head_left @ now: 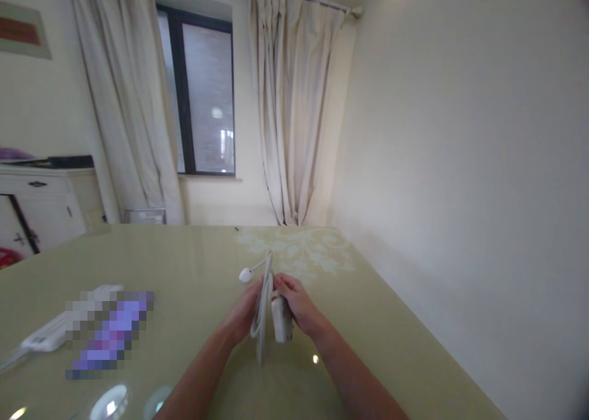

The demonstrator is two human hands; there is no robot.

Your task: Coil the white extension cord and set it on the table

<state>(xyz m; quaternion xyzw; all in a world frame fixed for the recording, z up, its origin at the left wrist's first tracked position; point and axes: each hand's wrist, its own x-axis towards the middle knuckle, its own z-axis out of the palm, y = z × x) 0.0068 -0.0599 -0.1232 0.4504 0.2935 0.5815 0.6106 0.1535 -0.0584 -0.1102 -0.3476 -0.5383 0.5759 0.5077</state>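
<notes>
A white cable hangs in a long bundled loop above the table. My left hand is closed around the left side of the bundle, its fingertips partly hidden behind it. A white block like a power adapter hangs just right of the loop. My right hand pinches near the block's upper end, close to the cable. From the top of the loop a short length leads to a small white connector end, which sticks out to the left.
The glossy, pale green table has a leaf pattern at its far end. On its left lie a white power strip and a blurred purple packet. A plain wall borders the right side. Beyond the table are curtains and a window.
</notes>
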